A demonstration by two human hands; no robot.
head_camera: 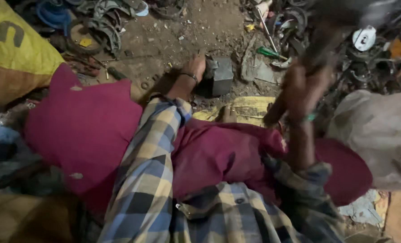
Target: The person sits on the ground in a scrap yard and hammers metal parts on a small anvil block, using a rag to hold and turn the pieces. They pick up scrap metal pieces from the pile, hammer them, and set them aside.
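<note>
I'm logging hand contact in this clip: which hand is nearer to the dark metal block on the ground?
Left. The left hand rests against the dark metal block. The right hand, blurred, is raised well to the block's right, gripping a dark handle.

Right hand [306, 87] motion-blurred, its tool [340, 27] smeared and cut by top edge, left fingers [199, 63] hidden behind metal block [218, 76]
</note>
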